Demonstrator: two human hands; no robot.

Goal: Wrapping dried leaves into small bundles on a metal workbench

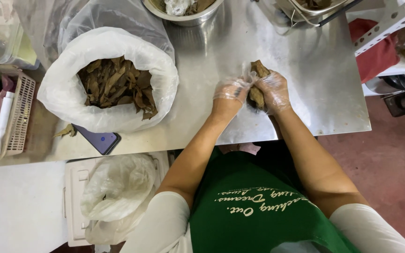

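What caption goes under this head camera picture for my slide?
Two gloved hands, left hand and right hand, hold a dried brown leaf over a steel table.

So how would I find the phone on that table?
Start at the big white bag of dried brown leaves on the steel table. Look just below it, at the table's near edge. The phone lies flat there, dark, with a purple corner, the only smooth, shiny thing beside a stray leaf.

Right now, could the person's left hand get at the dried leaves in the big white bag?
Probably yes: the left hand is beside the bag, bare steel table between, and the leaves lie uncovered in its open mouth.
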